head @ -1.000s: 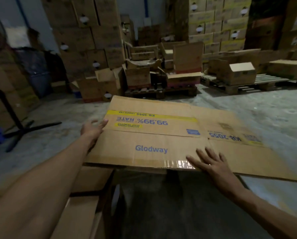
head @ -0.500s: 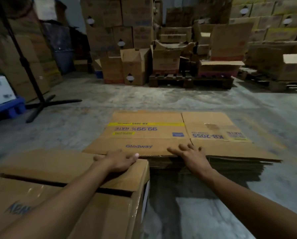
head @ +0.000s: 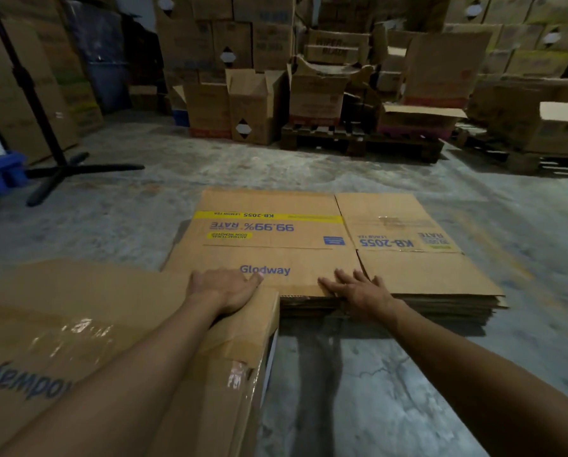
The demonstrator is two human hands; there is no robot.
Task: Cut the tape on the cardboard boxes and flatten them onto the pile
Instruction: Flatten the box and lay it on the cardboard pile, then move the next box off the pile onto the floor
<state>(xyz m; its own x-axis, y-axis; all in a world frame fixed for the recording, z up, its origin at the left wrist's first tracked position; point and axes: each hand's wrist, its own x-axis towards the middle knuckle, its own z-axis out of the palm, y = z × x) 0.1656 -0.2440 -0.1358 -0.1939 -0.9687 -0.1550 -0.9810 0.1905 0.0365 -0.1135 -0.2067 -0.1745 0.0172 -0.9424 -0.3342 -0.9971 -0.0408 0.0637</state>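
Hands are pressing a flattened box printed "Glodway" onto the pile on the concrete floor. The left hand, fingers loosely curved, is resting on the sheet's near edge at about 9 o'clock; the right hand is lying flat with fingers spread at about 3 o'clock. Neither is gripping anything. This stacking step is looking nearly finished. At 8 o'clock, touching the pile, a taped box is standing uncut; it is likely calling for a blade next, though none is in view.
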